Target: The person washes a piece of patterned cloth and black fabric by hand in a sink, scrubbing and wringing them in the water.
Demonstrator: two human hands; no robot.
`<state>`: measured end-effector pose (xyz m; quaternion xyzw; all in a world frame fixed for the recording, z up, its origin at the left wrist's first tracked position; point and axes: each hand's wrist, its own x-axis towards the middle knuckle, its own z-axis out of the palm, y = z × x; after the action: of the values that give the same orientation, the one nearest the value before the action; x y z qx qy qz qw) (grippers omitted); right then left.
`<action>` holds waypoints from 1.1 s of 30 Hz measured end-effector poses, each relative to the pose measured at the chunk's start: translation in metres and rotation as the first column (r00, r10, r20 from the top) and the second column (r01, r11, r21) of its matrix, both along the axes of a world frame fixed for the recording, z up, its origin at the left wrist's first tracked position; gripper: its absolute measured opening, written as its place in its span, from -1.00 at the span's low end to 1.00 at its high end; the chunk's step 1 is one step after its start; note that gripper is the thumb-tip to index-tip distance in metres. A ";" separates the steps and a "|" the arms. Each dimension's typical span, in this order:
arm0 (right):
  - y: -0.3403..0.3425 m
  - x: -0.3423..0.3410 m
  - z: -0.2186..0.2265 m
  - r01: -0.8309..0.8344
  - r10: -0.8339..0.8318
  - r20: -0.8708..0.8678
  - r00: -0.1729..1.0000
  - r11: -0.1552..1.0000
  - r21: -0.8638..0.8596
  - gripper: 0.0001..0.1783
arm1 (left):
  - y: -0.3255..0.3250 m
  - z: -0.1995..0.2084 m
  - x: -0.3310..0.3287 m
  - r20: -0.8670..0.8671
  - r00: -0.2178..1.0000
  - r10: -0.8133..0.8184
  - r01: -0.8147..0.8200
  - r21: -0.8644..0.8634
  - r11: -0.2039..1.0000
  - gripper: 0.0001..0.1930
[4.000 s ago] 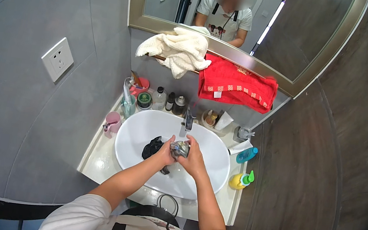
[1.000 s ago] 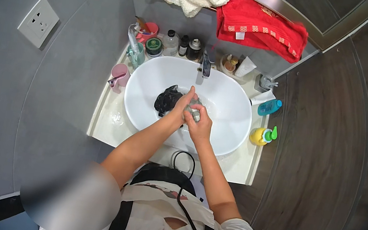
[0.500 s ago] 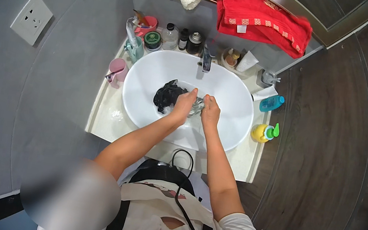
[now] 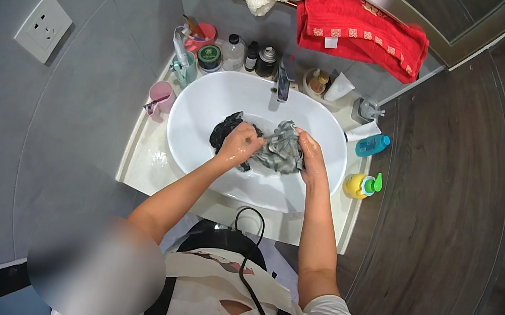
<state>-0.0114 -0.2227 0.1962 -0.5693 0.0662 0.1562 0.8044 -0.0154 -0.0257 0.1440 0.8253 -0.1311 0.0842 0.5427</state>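
Observation:
A wet grey cloth [image 4: 282, 148] is stretched between my hands, low in the white oval sink [image 4: 194, 164]. My left hand [image 4: 239, 145] is closed on its left end. My right hand [image 4: 311, 157] grips the right edge, thumb on top and the other fingers partly hidden behind the fabric. Bunched up in the sink, a black cloth [image 4: 225, 127] lies just beyond and left of my left hand, which covers part of it. Some suds and shallow water show around the cloths.
A faucet [image 4: 282, 86] reaches over the sink's back rim. Bottles and jars [image 4: 232, 53] line the back, with a pink cup [image 4: 162, 97] at left. A blue bottle [image 4: 372, 145] and yellow pump bottle [image 4: 360, 185] stand right. A red towel [image 4: 360, 32] hangs above.
My hands have moved apart, the right one going rightward and the left slightly left. The grey cloth, mostly hidden before, is now spread between them. The black cloth stays on the left.

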 end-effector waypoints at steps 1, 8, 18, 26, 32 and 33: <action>-0.001 0.001 0.002 -0.060 0.060 0.004 0.998 0.998 -0.027 -0.50 | 0.001 0.005 -0.001 0.054 0.998 -0.025 0.024 0.021 0.999 -0.79; -0.009 0.006 0.015 -0.237 0.238 -0.009 0.971 0.963 -0.131 -0.46 | -0.013 0.050 0.006 -0.101 0.944 -0.314 0.314 -0.014 0.949 -0.30; -0.021 0.003 0.019 -0.250 0.319 0.030 0.947 0.793 -0.555 -0.44 | -0.029 0.048 0.014 -0.026 0.998 0.052 -0.051 0.011 0.999 -0.89; -0.062 -0.003 -0.044 0.287 -0.103 0.268 0.958 0.284 -0.915 -0.75 | 0.024 0.035 0.038 0.043 0.929 0.368 -0.371 0.082 0.925 -0.87; -0.039 0.011 -0.030 0.454 0.025 0.513 0.858 0.431 -0.780 -0.75 | 0.030 0.022 0.031 -0.032 0.942 0.335 -0.314 0.273 0.909 -0.78; -0.036 0.013 -0.028 0.441 0.062 0.525 0.849 0.465 -0.768 -0.74 | 0.028 0.020 0.032 -0.083 0.939 0.335 -0.298 0.295 0.908 -0.78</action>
<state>0.0015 -0.2588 0.1682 -0.9030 -0.0018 -0.1407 0.4059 0.0167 0.0020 0.1636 0.9073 0.0302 0.0972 0.4080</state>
